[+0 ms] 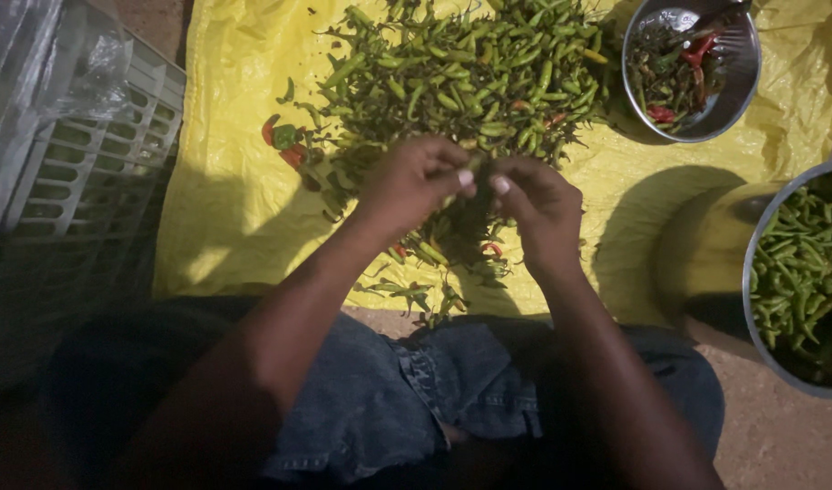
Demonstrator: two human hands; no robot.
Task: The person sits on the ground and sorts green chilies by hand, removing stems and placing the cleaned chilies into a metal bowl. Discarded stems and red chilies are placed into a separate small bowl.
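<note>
Hands meet over the near edge of a large heap of green chilli peppers [475,77] spread on a yellow plastic sheet [230,209]. Left hand [411,181] and right hand [538,204] are both curled narrow, thumbs and fingertips pinched toward each other, nearly touching at the centre; something small sits between them, likely a single chilli, but shadow hides it and I cannot tell for certain what is gripped. Heap lies just beyond the knuckles, running to the top of the frame, with a few red chillies [284,141] lying at its left fringe. Scattered stalks and bits [416,295] lie on the sheet beneath the wrists, close to the person's denim-clad knees [416,390]. Upper right: round steel bowl [747,68] holding dark mixed red and green pieces, resting on the sheet, well apart from the hands. Right edge: second, larger round metal bowl [752,263] filled with green chillies, partly cut off by the frame, sitting on the bare brown floor [779,436]. Left side: pale slatted plastic crate [89,172] beside the sheet, with clear plastic film [35,63] draped over its far end.
</note>
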